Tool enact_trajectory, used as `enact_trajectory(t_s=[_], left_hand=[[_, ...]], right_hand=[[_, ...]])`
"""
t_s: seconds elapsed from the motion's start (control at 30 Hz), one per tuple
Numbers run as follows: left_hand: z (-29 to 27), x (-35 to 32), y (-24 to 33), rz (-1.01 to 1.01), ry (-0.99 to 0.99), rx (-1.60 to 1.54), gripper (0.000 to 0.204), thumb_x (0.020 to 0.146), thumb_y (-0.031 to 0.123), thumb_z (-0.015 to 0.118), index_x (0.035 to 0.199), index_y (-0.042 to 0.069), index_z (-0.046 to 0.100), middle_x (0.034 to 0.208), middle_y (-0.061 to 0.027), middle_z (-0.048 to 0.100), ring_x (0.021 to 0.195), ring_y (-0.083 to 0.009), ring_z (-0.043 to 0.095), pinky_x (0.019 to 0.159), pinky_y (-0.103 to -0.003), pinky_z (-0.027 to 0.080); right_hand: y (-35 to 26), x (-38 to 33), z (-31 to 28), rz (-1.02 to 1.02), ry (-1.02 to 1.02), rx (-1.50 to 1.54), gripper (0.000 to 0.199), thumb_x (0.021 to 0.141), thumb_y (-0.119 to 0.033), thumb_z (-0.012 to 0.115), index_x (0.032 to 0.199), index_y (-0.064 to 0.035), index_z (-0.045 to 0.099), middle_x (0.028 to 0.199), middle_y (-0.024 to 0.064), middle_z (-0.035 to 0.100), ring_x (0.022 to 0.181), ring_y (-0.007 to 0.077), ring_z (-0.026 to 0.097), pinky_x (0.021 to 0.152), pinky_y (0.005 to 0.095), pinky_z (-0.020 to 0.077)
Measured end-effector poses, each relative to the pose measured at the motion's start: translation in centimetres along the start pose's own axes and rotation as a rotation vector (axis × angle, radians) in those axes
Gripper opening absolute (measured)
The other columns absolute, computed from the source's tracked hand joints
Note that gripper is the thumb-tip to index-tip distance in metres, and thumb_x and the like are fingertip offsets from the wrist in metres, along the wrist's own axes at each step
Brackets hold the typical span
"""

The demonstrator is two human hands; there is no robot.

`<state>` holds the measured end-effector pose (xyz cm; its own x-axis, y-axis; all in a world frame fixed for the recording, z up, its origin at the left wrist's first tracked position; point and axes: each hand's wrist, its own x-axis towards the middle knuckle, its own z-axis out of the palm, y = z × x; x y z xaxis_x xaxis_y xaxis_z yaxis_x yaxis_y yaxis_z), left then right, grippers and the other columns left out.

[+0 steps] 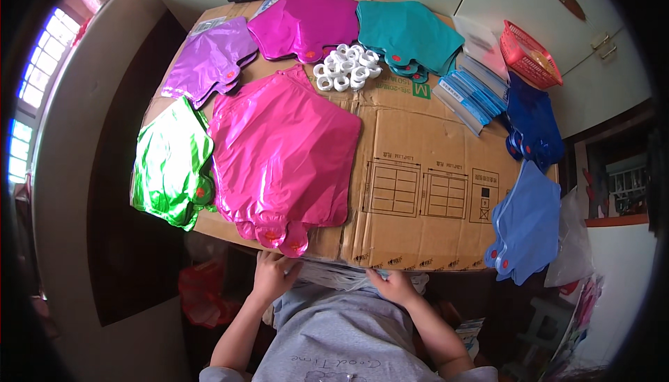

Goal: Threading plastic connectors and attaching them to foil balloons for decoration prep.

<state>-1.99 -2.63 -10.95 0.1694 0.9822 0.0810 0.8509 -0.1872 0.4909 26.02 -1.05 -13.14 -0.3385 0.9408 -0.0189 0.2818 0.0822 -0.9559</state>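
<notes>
The left hand (273, 275) lay at the near edge of the cardboard-covered surface (425, 173), its fingers curled loosely down over a thin pale stack of clear plastic sheets (334, 275) that hung just under that edge. It touched the stack but pinched nothing that could be made out. The right hand (394, 286) rested on the same stack further to the person's right, fingers bent, thumb side up against the cardboard rim; whether it gripped a sheet could not be told.

The nearest thing on top was the large hot-pink foil balloon, flat and star-shaped (284, 155). It lay straight ahead of the left hand, its long axis running away from the person, with its inflation tabs (282, 234) pointing back over the near edge, almost touching the left fingertips. The left hand was clearly the nearer of the two; the right was well apart from it, off to the side.

Just beside the pink balloon, to its left, lay a crumpled green foil balloon (171, 166). Beyond were a purple foil balloon (209, 61), a magenta one (306, 23), a teal one (404, 30) and a cluster of white plastic rings (346, 67).
</notes>
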Motion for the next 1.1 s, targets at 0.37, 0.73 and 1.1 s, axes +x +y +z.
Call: enact_trajectory(t_s=[0.37, 0.73, 1.1], left_hand=[[-3.7, 1.7, 4.7, -0.033, -0.466, -0.777, 0.021, 0.079, 0.019, 0.068, 0.087, 0.0, 0.062, 0.074, -0.0103, 0.059, 0.073, -0.0254, 0.057, 0.068, -0.035, 0.044], [-17.5, -2.2, -10.2, -0.304, -0.034, -0.968, 0.025, 0.074, 0.016, 0.067, 0.063, 0.001, 0.051, 0.062, -0.002, 0.046, 0.061, -0.0128, 0.042, 0.056, -0.028, 0.031], [-20.5, -4.3, -13.7, -0.291, 0.0, -1.038, 0.023, 0.072, 0.016, 0.069, 0.065, 0.003, 0.052, 0.066, -0.0056, 0.051, 0.068, -0.0173, 0.047, 0.063, -0.029, 0.037]], right_hand=[[-6.0, 0.9, 0.8, -0.04, -0.175, 0.04, 0.01, 0.084, -0.01, 0.06, 0.092, -0.005, 0.058, 0.079, 0.0105, 0.064, 0.068, 0.0237, 0.065, 0.059, 0.0319, 0.0495], [-4.2, 0.5, 2.0, -0.27, -0.168, -0.134, 0.006, 0.081, -0.013, 0.063, 0.085, -0.0075, 0.062, 0.076, 0.0061, 0.062, 0.066, 0.0252, 0.063, 0.054, 0.0331, 0.0495], [-3.2, -0.3, 0.7, -0.207, -0.202, -0.234, 0.009, 0.08, -0.014, 0.063, 0.087, -0.0087, 0.064, 0.079, 0.0047, 0.063, 0.07, 0.0244, 0.063, 0.058, 0.0336, 0.0504]])
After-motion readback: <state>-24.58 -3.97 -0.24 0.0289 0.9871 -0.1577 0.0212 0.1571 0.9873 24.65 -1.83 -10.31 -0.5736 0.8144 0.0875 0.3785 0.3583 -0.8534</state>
